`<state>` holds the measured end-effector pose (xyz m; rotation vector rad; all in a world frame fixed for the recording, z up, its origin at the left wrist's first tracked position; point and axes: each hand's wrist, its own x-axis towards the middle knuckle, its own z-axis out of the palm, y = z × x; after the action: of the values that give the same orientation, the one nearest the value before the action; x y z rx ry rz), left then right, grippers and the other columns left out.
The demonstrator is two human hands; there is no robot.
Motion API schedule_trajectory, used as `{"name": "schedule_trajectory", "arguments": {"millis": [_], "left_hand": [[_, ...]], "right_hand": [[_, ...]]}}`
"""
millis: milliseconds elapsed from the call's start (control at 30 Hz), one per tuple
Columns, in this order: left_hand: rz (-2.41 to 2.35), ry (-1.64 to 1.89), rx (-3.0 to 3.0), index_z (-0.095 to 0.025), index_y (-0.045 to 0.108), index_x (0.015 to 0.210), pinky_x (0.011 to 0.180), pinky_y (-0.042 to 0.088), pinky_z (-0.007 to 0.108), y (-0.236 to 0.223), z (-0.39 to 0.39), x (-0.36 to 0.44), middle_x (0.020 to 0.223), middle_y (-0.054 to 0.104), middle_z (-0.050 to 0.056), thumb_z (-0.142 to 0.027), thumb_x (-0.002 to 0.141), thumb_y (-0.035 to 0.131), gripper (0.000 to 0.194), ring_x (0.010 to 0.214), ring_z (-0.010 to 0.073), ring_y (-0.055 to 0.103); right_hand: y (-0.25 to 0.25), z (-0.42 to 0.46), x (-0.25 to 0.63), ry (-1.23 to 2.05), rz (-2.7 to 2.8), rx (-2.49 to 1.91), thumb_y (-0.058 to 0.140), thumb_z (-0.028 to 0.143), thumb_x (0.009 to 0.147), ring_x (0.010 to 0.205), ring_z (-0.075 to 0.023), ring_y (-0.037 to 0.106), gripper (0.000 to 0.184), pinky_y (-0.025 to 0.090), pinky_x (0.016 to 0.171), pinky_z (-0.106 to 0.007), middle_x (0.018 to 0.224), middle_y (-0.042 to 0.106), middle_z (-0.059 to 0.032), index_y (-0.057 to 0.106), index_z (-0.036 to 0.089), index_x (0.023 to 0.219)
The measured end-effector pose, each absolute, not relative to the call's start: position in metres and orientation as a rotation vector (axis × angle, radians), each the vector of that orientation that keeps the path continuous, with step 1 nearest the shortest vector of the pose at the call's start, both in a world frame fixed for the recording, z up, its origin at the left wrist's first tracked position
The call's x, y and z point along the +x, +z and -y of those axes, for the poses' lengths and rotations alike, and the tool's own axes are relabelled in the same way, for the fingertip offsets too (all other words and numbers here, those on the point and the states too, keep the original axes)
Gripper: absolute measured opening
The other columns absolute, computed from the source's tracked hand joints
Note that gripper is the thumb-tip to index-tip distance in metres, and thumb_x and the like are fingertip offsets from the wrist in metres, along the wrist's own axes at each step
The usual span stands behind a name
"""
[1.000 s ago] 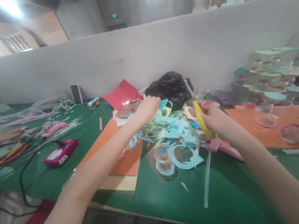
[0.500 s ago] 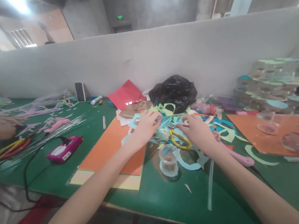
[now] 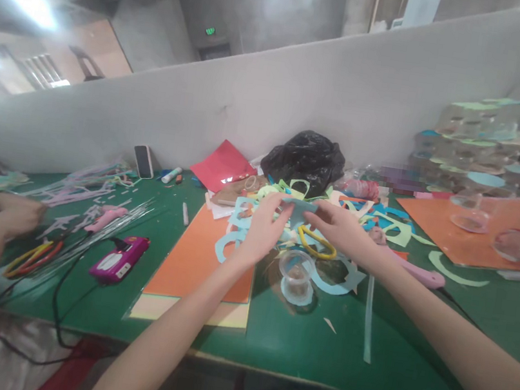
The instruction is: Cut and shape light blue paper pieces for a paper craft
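A light blue paper piece (image 3: 301, 205) is stretched between my two hands above the scrap pile. My left hand (image 3: 265, 227) pinches its left side, and the fingers of my right hand (image 3: 340, 228) are closed on its right side. Just below them lies a yellow handle loop (image 3: 331, 252), apparently of scissors; the blades are hidden. Nearer to me stands a small clear plastic cup (image 3: 297, 271) with a blue paper edge at its base. Light blue paper offcuts (image 3: 229, 237) lie around my hands.
Orange sheets (image 3: 201, 264) lie on the left, near a purple device (image 3: 119, 260) with a black cable. A co-worker's hand (image 3: 17, 214) is at far left. Behind are a black plastic bag (image 3: 307, 156) and a low wall. A pink glue gun (image 3: 417, 272) lies right.
My right hand has come away from the scissors, whose yellow handle now lies free. Both hands have drawn together on the blue paper, which is turned flatter.
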<state>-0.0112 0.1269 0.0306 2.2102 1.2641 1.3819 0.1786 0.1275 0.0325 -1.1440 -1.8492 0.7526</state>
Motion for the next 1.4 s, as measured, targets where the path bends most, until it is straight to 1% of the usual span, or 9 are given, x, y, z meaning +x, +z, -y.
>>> {"name": "schedule_trajectory", "arguments": {"millis": [100,267,500,667,733,900,1033,1167,1400], "left_hand": [[-1.245,1.331,2.051,-0.023,0.061,0.098,0.086,0.048,0.032,0.031,-0.126,-0.008,0.100,0.068,0.004,-0.030,0.100,0.049,0.013,0.096,0.0188,0.061],[-1.156,1.348,1.894,-0.022,0.054,0.098,0.079,0.048,0.029,0.032,-0.129,-0.005,0.091,0.062,0.002,-0.028,0.099,0.049,0.008,0.085,0.0157,0.059],[-1.187,1.418,1.854,-0.025,0.046,0.111,0.076,0.048,0.027,0.036,-0.124,-0.004,0.088,0.057,0.000,-0.031,0.098,0.054,0.017,0.080,0.0136,0.058],[-1.228,1.491,2.035,-0.023,0.053,0.096,0.090,0.050,0.032,0.042,-0.118,-0.008,0.099,0.064,0.003,-0.030,0.094,0.060,0.010,0.095,0.0159,0.061],[-1.201,1.459,2.091,-0.023,0.058,0.101,0.093,0.050,0.034,0.041,-0.117,-0.008,0.109,0.066,0.006,-0.032,0.095,0.059,0.010,0.104,0.0181,0.062],[-1.087,1.315,2.021,-0.025,0.056,0.125,0.092,0.053,0.035,0.035,-0.117,-0.005,0.132,0.062,0.011,-0.044,0.089,0.070,0.044,0.115,0.0219,0.062],[-1.040,1.295,1.959,-0.026,0.056,0.124,0.098,0.052,0.036,0.032,-0.116,-0.002,0.132,0.063,0.010,-0.041,0.089,0.069,0.041,0.117,0.0209,0.063],[-1.075,1.351,1.876,-0.024,0.057,0.121,0.098,0.051,0.034,0.033,-0.114,-0.002,0.121,0.067,0.008,-0.038,0.096,0.058,0.028,0.113,0.0193,0.065],[-1.106,1.488,1.585,-0.023,0.056,0.099,0.073,0.050,0.025,0.028,-0.126,-0.006,0.087,0.063,0.000,-0.033,0.093,0.051,0.012,0.079,0.0126,0.060]], "right_hand": [[0.033,-0.126,0.179,0.704,1.829,-1.093,0.054,0.043,0.089,0.070,-0.0177,0.059,0.026,0.043,0.066,-0.030,0.075,0.066,-0.0009,0.064,0.020,0.096],[0.038,-0.123,0.179,0.639,1.885,-1.084,0.048,0.048,0.095,0.066,-0.0165,0.055,0.036,0.040,0.064,-0.029,0.069,0.063,-0.0016,0.055,0.021,0.071],[0.043,-0.119,0.176,0.615,1.836,-1.074,0.047,0.049,0.096,0.069,-0.0165,0.054,0.038,0.040,0.067,-0.029,0.070,0.061,-0.0015,0.056,0.020,0.072],[0.046,-0.118,0.178,0.614,1.749,-1.134,0.051,0.058,0.092,0.066,-0.0156,0.049,0.045,0.037,0.064,-0.029,0.065,0.053,0.0002,0.051,0.021,0.067],[0.048,-0.117,0.177,0.601,1.721,-1.143,0.054,0.064,0.090,0.062,-0.0143,0.043,0.050,0.034,0.060,-0.028,0.060,0.046,0.0021,0.046,0.022,0.064],[0.056,-0.113,0.175,0.623,1.706,-1.104,0.053,0.077,0.085,0.059,-0.0131,0.037,0.061,0.030,0.057,-0.028,0.058,0.039,0.0034,0.040,0.022,0.060],[0.059,-0.112,0.174,0.677,1.768,-0.994,0.051,0.082,0.083,0.059,-0.0132,0.037,0.065,0.030,0.057,-0.028,0.057,0.038,0.0033,0.037,0.023,0.059],[0.056,-0.114,0.178,0.684,1.803,-0.943,0.048,0.077,0.088,0.060,-0.0145,0.043,0.061,0.034,0.059,-0.028,0.059,0.047,0.0016,0.039,0.023,0.061],[0.052,-0.114,0.184,0.609,1.867,-0.991,0.047,0.067,0.094,0.063,-0.0155,0.048,0.054,0.036,0.063,-0.029,0.060,0.050,0.0012,0.044,0.022,0.063]]}}
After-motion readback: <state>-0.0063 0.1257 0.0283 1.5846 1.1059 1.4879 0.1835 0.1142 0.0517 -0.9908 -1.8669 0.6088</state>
